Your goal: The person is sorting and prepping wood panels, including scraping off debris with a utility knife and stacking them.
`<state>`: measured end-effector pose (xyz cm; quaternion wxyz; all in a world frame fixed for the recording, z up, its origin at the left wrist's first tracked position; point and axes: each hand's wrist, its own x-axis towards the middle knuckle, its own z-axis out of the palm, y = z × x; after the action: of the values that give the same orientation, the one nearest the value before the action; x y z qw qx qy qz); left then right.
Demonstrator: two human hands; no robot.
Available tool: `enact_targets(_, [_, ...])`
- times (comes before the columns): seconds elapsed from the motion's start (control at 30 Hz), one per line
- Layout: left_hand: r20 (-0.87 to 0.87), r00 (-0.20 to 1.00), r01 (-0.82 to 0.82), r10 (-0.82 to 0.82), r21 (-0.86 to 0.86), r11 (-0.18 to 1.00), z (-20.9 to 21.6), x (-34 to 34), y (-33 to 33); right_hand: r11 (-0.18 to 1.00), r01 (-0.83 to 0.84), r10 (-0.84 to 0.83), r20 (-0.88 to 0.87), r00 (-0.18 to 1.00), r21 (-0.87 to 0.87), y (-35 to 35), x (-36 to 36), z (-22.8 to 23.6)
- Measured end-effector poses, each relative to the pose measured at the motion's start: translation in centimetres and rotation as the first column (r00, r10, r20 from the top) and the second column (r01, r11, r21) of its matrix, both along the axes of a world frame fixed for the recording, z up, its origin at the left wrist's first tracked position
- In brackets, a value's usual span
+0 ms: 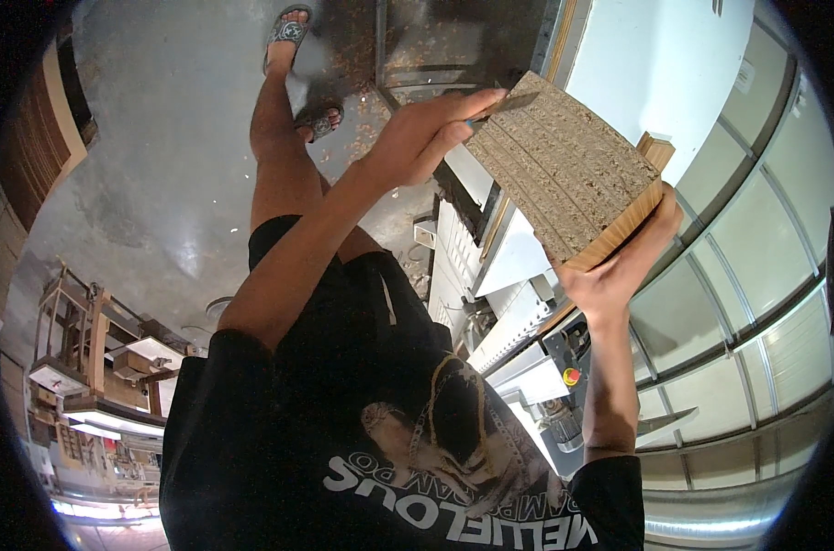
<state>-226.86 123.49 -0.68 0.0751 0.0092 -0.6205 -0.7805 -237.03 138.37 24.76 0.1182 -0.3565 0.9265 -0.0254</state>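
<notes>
My left hand (421, 138) pinches a thin, flat grey metal blade (513, 105), with a spot of blue showing by the thumb. This blade lies across the far end of a stack of particleboard strips (564, 156), touching or just over the rough brown surface. Several strips sit tightly side by side, and faint seams run along their length. On the near short end the stack has a smooth wood-grain edge. My right hand (614, 262) is wrapped round that end, thumb at one corner and fingers at the other, partly hidden by the stack.
A white panel (660, 55) and a small wood block (655, 150) lie beyond the stack. Below is a machine with a red and yellow button (571, 376). Wood chips litter the grey floor (160, 138). A wooden rack (95, 358) stands at left; a ribbed translucent wall (710, 275) curves along the right.
</notes>
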Motion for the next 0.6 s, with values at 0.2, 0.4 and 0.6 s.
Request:
enact_targets(0.2, [-0.013, 1.0, -0.009, 0.01, 0.038, 0.999, -0.3, -0.4, 0.1, 0.999, -0.012, 0.011, 0.006, 1.0, 0.041, 0.0, -0.1, -0.1])
enact_targets(0.4, [0.038, 0.999, -0.04, 0.038, 0.056, 0.998, -0.2, 0.2, 0.2, 0.994, -0.04, 0.027, -0.122, 0.992, -0.103, 0.3, -0.2, -1.2])
enact_targets(0.6, [-0.048, 0.991, -0.123, 0.124, 0.021, 0.992, -0.5, -2.8, 0.2, 0.999, -0.014, 0.014, 0.004, 1.0, -0.036, 0.0, -0.2, -0.3])
